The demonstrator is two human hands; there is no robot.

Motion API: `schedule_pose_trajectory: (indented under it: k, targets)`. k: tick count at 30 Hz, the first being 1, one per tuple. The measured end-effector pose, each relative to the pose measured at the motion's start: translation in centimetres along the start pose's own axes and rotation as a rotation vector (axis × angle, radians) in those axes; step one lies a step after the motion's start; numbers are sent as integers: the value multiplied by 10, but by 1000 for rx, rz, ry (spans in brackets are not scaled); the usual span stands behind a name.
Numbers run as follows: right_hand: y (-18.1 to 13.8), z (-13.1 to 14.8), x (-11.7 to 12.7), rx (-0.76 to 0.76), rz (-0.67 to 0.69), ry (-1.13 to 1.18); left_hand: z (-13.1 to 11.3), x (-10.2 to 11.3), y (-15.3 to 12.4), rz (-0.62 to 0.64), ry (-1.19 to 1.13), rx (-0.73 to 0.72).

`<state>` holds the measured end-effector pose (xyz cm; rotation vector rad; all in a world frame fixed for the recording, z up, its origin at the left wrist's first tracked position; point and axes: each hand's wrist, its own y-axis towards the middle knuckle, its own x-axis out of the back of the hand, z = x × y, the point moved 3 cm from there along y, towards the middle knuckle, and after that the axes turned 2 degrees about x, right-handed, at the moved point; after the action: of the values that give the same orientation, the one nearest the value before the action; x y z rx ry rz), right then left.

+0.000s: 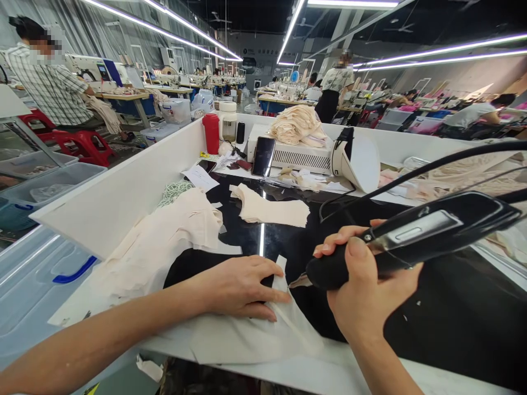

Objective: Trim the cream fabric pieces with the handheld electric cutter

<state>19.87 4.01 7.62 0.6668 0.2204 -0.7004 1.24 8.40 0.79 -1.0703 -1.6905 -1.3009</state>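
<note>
White fabric (297,323) borders open tabletop (444,323) under spread left fingers (267,294); right fingers (341,236) clasp a black tool (428,233).

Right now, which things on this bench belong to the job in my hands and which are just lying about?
In the job:
black handheld tool, in right hand
pale sheet, under left hand
stacked cream pieces, likely

Apparently just lying about:
red bottle
propped smartphone
lidded jar

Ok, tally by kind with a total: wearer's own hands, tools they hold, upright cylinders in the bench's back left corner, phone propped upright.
Hands: 2 (left hand, right hand)
Held tools: 1 (black tool)
Upright cylinders: 3 (red tumbler, white-lidded jar, black cylinder)
Propped phone: 1 (dark phone)
Total: 7
</note>
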Motion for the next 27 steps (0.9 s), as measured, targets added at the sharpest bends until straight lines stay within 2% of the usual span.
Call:
schedule_pose_trajectory:
  k: [12,19,27]
  targets:
    - [3,-7,-8,-11,-3,13,0,-1,2,-11,-22,21]
    - [5,-15,-3,-22,33,-5,3,-8,-1,-65,-77,48]
    - [16,-17,15,-30,71,-144,8,-9,-3,-35,-189,214]
